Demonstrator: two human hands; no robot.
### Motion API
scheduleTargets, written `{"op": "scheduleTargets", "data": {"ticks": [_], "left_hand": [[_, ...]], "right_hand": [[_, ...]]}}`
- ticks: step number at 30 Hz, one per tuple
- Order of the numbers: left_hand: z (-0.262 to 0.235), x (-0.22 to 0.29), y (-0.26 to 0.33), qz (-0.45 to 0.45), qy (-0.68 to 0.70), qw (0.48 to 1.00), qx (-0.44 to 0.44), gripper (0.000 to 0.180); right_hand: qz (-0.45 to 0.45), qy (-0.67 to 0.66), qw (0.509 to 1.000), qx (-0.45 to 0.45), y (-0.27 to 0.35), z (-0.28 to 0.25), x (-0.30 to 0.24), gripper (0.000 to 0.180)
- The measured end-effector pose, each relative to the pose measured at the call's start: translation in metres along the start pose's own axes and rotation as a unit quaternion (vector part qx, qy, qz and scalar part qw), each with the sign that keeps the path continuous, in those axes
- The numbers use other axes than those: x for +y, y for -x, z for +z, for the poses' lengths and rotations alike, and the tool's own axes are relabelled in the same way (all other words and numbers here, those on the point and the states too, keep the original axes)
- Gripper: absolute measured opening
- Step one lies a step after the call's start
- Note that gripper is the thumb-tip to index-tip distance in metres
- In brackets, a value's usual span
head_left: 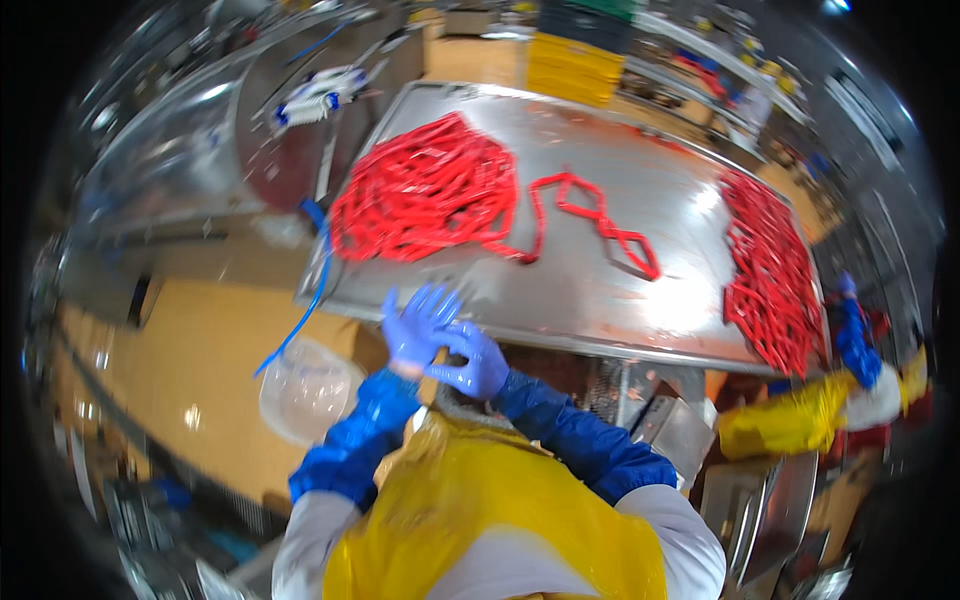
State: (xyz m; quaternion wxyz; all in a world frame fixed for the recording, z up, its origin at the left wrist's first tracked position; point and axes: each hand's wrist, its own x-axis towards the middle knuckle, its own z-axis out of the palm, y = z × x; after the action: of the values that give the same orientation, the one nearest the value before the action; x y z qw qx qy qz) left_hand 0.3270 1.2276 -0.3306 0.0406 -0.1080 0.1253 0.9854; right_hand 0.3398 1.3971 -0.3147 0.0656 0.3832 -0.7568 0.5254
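My left hand, in a thin blue-violet glove, is raised palm up in front of the table's near edge with its fingers spread. A strip of bare wrist shows below the glove. My right hand, gloved alike, curls against the base of my left palm, its thumb and fingers pinching the left glove near its edge. Beyond the hands, a big heap of red sausage links lies on the metal table. A loose string of links trails rightward from the heap. Neither hand touches the sausages.
A second heap of red links covers the table's right end, where a co-worker in a yellow apron stands. A blue hose hangs at the left corner, above a translucent tub. Yellow crates stand behind the table.
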Motion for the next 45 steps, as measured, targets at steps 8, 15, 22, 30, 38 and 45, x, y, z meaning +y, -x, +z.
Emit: {"op": "scheduleTargets", "data": {"ticks": [8, 15, 22, 30, 38, 45], "left_hand": [[0.001, 0.02, -0.06, 0.152, -0.094, 0.984, 0.017, 0.042], [-0.019, 0.052, -0.077, 0.092, -0.564, 0.818, 0.066, 0.025], [-0.046, 0.143, -0.214, 0.223, -0.8, 0.52, 0.199, 0.049], [-0.063, 0.266, -0.388, 0.349, -0.8, 0.438, 0.213, 0.051], [-0.011, 0.255, -0.391, 0.085, -0.906, 0.408, 0.074, 0.038], [0.021, 0.009, -0.22, -0.196, -0.418, 0.887, 0.026, 0.021]], "right_hand": [[0.026, -0.029, 0.999, -0.021, -0.027, 0.018, 0.01, 0.012], [0.278, 0.251, 0.927, -0.024, 0.029, -0.049, 0.196, 0.03], [0.393, 0.331, 0.858, 0.014, 0.045, -0.047, 0.227, 0.038], [0.297, 0.399, 0.863, 0.091, 0.041, -0.03, 0.221, 0.027], [0.318, 0.37, 0.868, 0.091, 0.034, -0.033, 0.211, 0.026], [0.233, -0.04, 0.944, 0.229, -0.055, -0.026, 0.167, 0.049]]}}
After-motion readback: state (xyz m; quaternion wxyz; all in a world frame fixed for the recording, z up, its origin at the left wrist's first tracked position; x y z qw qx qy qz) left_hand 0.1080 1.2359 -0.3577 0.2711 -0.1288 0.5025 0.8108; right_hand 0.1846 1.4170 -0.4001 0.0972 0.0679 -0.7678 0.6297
